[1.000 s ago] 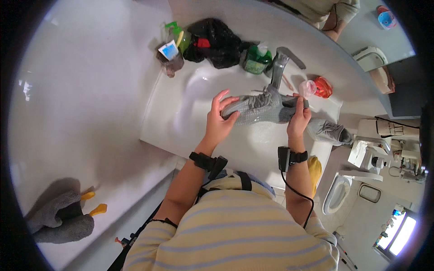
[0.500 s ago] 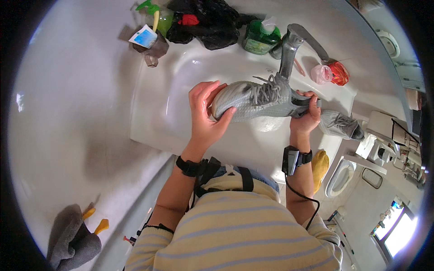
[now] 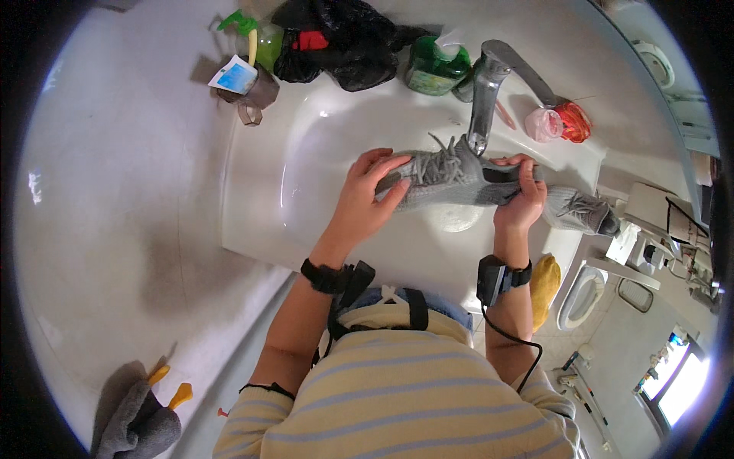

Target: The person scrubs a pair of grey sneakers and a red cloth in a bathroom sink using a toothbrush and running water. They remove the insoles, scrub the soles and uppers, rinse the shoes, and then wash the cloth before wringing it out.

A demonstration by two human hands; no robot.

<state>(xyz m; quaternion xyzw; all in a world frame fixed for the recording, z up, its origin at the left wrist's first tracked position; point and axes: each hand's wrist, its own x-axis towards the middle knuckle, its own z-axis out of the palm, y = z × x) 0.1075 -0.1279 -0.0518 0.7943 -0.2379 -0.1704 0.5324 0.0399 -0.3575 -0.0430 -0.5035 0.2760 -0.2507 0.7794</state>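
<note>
A grey lace-up sneaker (image 3: 440,182) is held sideways over the white sink (image 3: 256,164), beneath the spout of the chrome faucet (image 3: 483,107). My left hand (image 3: 365,197) is wrapped round its toe, thumb on the near side and fingers over the top, covering most of the toe. My right hand (image 3: 522,197) grips the heel end by the collar, next to the shoe's dark opening. A second grey sneaker (image 3: 575,211) rests on the sink's right rim, just beyond my right hand. Whether water runs from the spout, I cannot make out.
Along the back rim stand a green bottle (image 3: 437,67), a black plastic bag (image 3: 348,46), a cup (image 3: 260,88) with a tube in it, and a pink container (image 3: 544,125). A yellow cloth (image 3: 545,291) hangs right; a grey towel (image 3: 141,421) is lower left.
My left hand has slid to the right and further over the toe, hiding more of it. The toe end has turned and looks shorter. My right hand keeps its grip at the heel.
</note>
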